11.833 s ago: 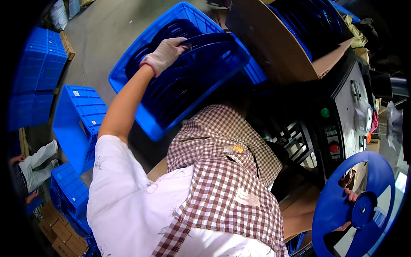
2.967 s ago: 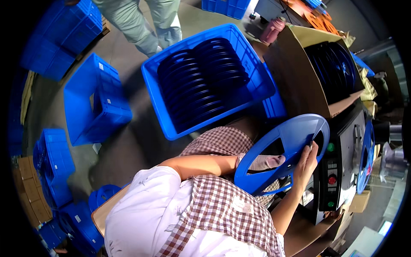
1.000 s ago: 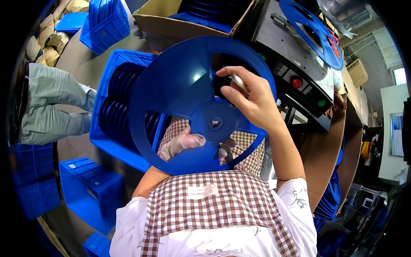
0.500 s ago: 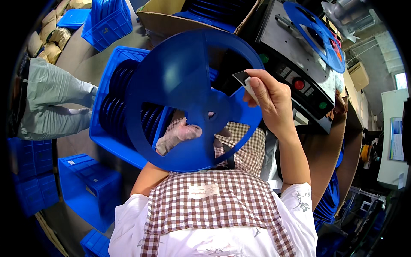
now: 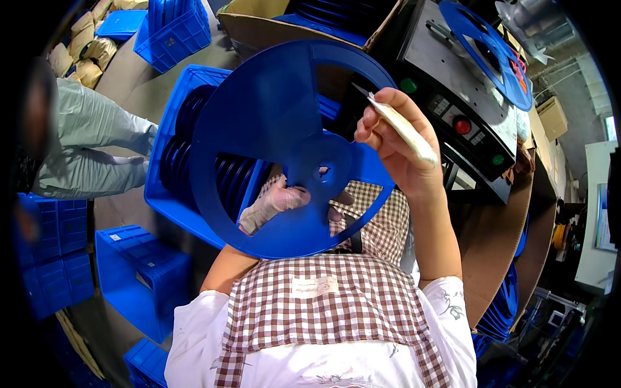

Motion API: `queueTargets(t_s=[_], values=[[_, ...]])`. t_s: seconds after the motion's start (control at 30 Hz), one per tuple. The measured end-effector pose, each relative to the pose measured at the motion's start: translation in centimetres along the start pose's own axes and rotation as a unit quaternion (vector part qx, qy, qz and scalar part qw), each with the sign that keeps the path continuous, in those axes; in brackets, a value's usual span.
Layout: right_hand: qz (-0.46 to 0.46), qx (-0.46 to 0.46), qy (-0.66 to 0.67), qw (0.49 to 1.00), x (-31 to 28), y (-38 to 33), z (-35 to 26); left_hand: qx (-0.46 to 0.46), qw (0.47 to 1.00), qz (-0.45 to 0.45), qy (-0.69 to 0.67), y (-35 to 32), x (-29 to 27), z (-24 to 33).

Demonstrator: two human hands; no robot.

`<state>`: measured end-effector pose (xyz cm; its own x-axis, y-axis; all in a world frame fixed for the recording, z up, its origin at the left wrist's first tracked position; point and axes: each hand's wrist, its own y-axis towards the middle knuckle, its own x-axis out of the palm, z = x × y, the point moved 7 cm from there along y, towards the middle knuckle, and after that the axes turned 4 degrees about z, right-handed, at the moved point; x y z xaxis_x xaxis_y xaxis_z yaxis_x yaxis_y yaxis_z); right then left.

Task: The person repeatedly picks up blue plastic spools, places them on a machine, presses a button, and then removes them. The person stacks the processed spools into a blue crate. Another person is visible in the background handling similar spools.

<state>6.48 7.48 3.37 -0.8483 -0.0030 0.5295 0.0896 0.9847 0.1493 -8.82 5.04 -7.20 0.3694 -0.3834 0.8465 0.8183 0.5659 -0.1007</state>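
A large blue plastic reel [image 5: 252, 123] with cut-out windows hangs upright before my chest. My left hand [image 5: 275, 204], in a thin pale glove, holds it from behind near the hub. The thumb shows through the lower left window, while fingers show at the lower right window. In my right hand [image 5: 417, 152], bare and raised beside the reel's upper right rim, is a thin blade with a pale wrapped handle [image 5: 404, 129]. Its handle lies across the palm, and its narrow tip points up and left, close to the rim.
Behind the reel, a blue crate [image 5: 155, 187] holds several dark reels. A grey machine [image 5: 446, 48] with coloured buttons stands at right, another blue reel [image 5: 459, 19] on top. Cardboard boxes [image 5: 259, 29] hold more reels. At left are a person's pale trouser legs [image 5: 97, 136] and blue crates [image 5: 142, 278].
My right hand has turned and lifted slightly, so the blade's pale handle shows lengthwise and its dark face is no longer seen. The left hand still holds the reel.
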Motion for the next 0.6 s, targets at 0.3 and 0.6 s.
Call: queueTargets(t_s=[0.3, 0.6], values=[[0.052, -0.155, -0.217, 0.962, -0.5, -0.2, -0.3, -0.066, 0.994, 0.066, 0.056, -1.0, -2.7, -1.7], [0.098, -0.145, -0.208, 0.962, -0.8, -0.2, 0.1, -0.065, 0.982, 0.141, 0.104, -1.0, -3.3, -1.8]])
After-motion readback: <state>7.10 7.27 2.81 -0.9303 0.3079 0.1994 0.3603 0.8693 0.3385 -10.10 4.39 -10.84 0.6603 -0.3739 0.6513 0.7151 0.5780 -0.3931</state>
